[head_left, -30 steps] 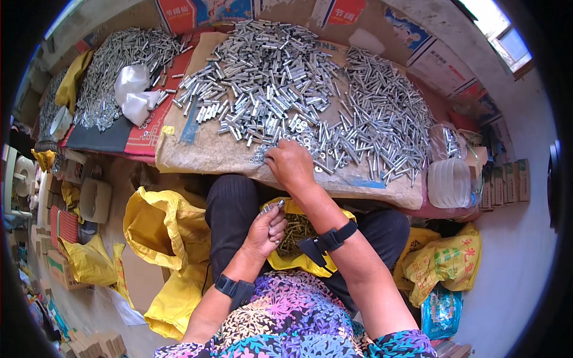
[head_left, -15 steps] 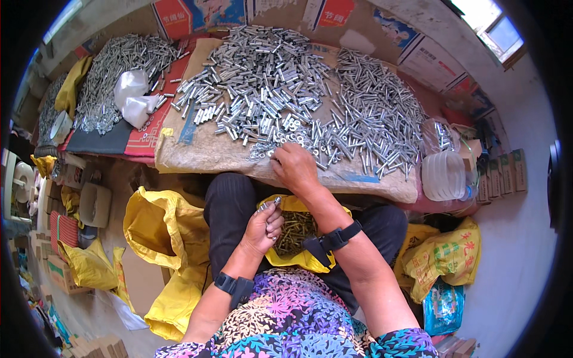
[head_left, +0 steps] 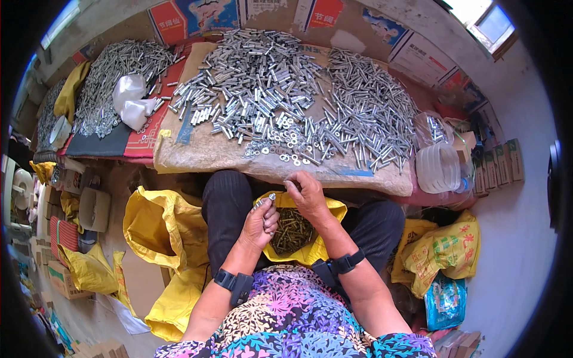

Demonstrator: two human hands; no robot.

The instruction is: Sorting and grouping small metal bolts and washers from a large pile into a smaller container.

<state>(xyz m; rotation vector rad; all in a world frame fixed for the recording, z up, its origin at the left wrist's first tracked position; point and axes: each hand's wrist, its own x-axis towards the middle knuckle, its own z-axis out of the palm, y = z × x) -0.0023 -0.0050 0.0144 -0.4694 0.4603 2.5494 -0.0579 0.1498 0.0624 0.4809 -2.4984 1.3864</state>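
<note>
My left hand (head_left: 258,227) is closed around a silver metal bolt (head_left: 272,197), whose tip sticks up past the thumb; the fingers hide the rest. My right hand (head_left: 305,192) is just in front of the table edge, above the bag, thumb and fingers pinched together. What it holds, if anything, is too small to make out. Below both hands a yellow woven bag (head_left: 325,235) sits between my legs, with many brass-coloured bolts (head_left: 289,230) inside. Beyond the right hand, loose silver washers (head_left: 292,158) lie near the table's front edge.
Heaped silver tubes (head_left: 262,77) cover the table's middle, with thinner metal rods (head_left: 376,113) to their right. A clear plastic tub (head_left: 437,169) stands at the right end. Further yellow bags (head_left: 158,230) flank my legs. White plastic bags (head_left: 132,98) lie far left.
My right hand has drawn back from the washers toward me, to just in front of the table edge. My left hand stays nearly in place, still holding the bolt.
</note>
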